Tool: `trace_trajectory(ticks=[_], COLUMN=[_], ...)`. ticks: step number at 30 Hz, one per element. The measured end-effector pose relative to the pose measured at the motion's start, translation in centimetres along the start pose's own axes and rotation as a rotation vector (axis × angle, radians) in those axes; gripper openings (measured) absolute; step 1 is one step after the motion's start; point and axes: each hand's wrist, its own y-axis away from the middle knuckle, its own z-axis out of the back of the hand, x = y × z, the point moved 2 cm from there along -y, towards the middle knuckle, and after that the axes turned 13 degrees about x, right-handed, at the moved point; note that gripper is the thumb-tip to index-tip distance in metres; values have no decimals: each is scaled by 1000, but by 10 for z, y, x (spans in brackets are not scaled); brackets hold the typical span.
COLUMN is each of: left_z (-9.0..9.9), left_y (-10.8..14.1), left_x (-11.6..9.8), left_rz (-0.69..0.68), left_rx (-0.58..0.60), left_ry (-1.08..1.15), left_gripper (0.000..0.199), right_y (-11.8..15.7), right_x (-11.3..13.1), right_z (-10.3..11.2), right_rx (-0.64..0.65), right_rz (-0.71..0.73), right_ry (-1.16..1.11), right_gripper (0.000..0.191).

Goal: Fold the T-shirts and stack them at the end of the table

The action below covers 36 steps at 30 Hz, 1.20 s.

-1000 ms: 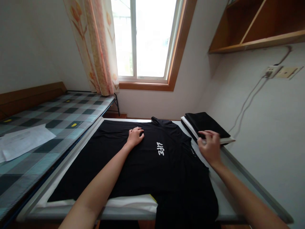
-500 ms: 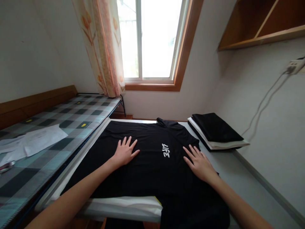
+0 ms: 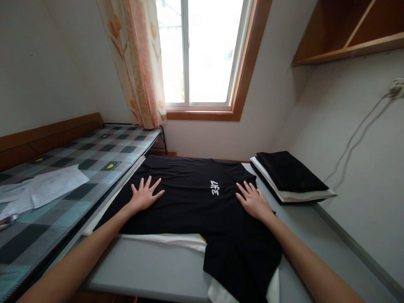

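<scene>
A black T-shirt (image 3: pixel 183 206) with white lettering on its chest lies spread out sideways on the table. Its collar end points right, and one sleeve reaches toward me at the lower right. Under it, the edge of a white cloth (image 3: pixel 164 239) shows along the near side and below the sleeve. My left hand (image 3: pixel 143 195) rests flat on the shirt's left part, fingers spread. My right hand (image 3: pixel 254 200) lies flat near the collar end, right of the lettering, with its fingers stretched out. Neither hand grips the fabric.
A stack of folded black and white clothes (image 3: pixel 290 174) sits at the table's back right, by the wall. Left of the grey table (image 3: pixel 148 265) stands a bed with a checked mattress (image 3: pixel 120 145), papers (image 3: pixel 59 183) on it. A wooden shelf (image 3: pixel 347 48) hangs upper right.
Both hands have slid the T-shirt away from me and somewhat left, with the white cloth under it. More of the table's near side shows. The far sleeve no longer shows bunched up.
</scene>
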Motion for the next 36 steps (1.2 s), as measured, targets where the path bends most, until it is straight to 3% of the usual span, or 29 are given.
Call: trace_trajectory(ticks=[8,14,17,22,32,36], left_z=[20,26,26,29,13,10], left_y=[-66,-88,-85,-66,-41,-24], left_x=[0,-1,-1,-7,-13,-26], left_rz=[-25,-39,-39,-74,-100,-67], left_rx=[-51,-68,-133,-358,-233,-243], left_ry=[26,61,85,62,30,9], left_gripper=[69,68,63,43,53,55], right_y=[-68,-88,-84,-67,-52,-41], right_x=[-1,0,2,7,14,15], right_z=[10,16,18,22,8,7], right_rx=[11,-20,-94,-262,-203,-184], right_rz=[-5,0,4,14,7,27], right_ry=[-34,-41,-27,38,-37,-84], right_gripper=[57,57,54,43,45,45])
